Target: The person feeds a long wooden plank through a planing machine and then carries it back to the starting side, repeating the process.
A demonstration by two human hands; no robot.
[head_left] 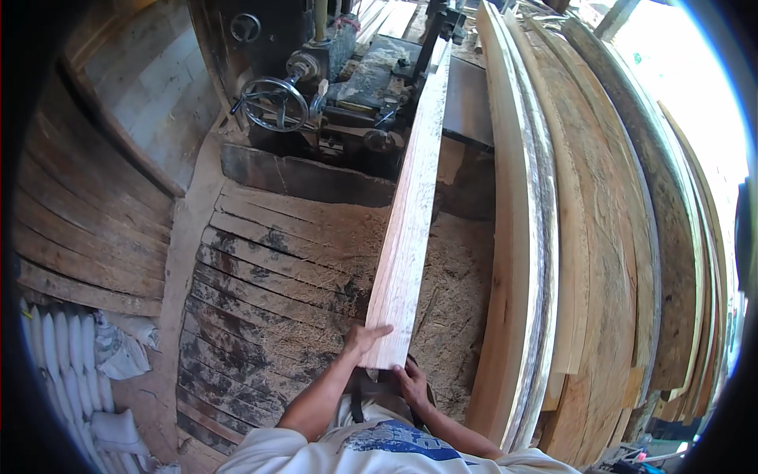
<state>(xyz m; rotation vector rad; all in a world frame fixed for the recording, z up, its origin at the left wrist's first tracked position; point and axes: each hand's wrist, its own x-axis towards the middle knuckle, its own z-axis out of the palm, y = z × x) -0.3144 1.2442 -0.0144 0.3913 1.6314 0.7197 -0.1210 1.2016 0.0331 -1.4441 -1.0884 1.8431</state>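
A long pale wooden plank (pixel 409 229) runs from my hands at its near end up to a dark woodworking machine (pixel 367 75), where its far end rests. My left hand (pixel 365 340) grips the plank's left edge close to the near end, thumb lying on the top face and the other fingers hidden below. At the near right corner, my right hand (pixel 412 382) holds the plank with its fingers partly hidden. Dark patches and faint grain lines mark the plank's upper face.
A chrome handwheel (pixel 274 104) juts from the machine's left side. Tall stacks of sawn boards (pixel 588 213) line the right. Sawdust covers the slatted wooden floor (pixel 260 316). Several white sacks (pixel 71 363) lie at the lower left, below a wooden wall (pixel 87 213).
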